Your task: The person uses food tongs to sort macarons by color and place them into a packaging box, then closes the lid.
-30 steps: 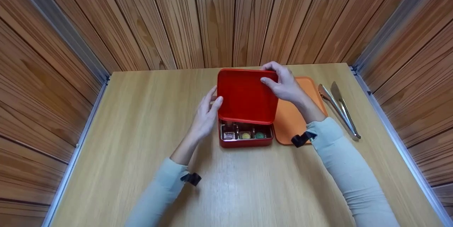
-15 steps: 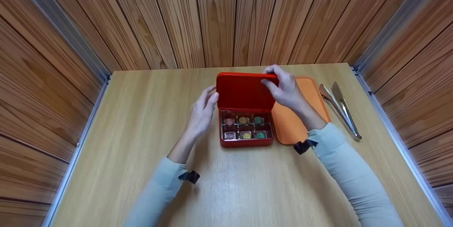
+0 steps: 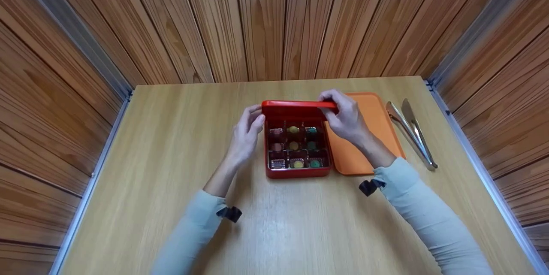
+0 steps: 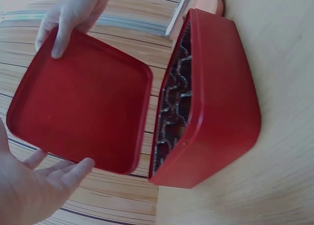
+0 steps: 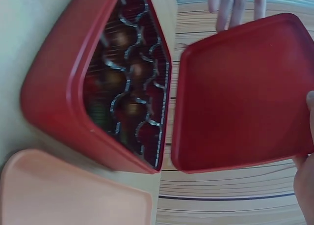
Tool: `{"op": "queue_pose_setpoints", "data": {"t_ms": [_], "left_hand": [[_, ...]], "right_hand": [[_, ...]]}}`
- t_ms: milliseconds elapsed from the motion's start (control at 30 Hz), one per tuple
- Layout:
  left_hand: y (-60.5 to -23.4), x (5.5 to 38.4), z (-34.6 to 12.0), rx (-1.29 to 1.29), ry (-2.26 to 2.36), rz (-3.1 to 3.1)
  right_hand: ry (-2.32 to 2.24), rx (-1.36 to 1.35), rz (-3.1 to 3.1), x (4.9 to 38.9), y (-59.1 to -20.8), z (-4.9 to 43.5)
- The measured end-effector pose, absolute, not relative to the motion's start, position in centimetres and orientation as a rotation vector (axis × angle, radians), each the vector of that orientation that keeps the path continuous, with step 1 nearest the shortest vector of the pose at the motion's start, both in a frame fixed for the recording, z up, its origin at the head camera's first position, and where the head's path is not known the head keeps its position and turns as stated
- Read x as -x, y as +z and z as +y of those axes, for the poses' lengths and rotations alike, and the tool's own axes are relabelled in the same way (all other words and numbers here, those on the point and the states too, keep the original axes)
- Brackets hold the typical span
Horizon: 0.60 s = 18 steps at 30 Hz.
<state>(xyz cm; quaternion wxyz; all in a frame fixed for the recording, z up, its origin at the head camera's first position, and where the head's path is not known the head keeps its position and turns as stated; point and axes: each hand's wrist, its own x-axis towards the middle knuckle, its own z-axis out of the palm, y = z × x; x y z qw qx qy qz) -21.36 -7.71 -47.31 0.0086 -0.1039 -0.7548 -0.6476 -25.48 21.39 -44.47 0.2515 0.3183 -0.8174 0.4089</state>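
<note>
A red box [image 3: 299, 173] stands uncovered on the table, a clear divided insert inside it. Small pinkish, yellow and green pieces [image 3: 298, 164] sit in its compartments; their kind cannot be told. Over the box's far side, the red lid [image 4: 83, 102] stands tilted, its hollow side facing the cameras. My right hand [image 3: 346, 117] pinches the lid's right upper corner, thumb on the inner face. At the opposite edge is my left hand [image 3: 244, 137], its fairly straight fingertips touching the lid's rim in the left wrist view.
An orange tray [image 3: 356, 148] lies right of the box, partly under my right forearm. Farther right are metal tongs [image 3: 414, 137] and a knife-like utensil [image 3: 409, 114], overlapping. Wood-panelled walls [image 3: 266, 22] enclose the table's back and sides.
The lid has tipped back and moved lower toward the far side, uncovering the rear rows of compartments. My right hand has come down slightly with it; the left hand has shifted little.
</note>
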Motion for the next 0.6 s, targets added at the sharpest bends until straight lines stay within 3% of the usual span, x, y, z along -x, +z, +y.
{"op": "queue_pose_setpoints", "data": {"t_ms": [267,600], "left_hand": [[-48.8,21.6,-8.1,0.438,-2.028,-2.331],[-50.2,21.6,-8.1,0.457,-2.076,-2.302]], "right_hand": [[0.801,-1.101,-2.043,24.6,-46.3,21.5],[0.723,-1.207,-1.975,24.7,-48.6,21.7]]}}
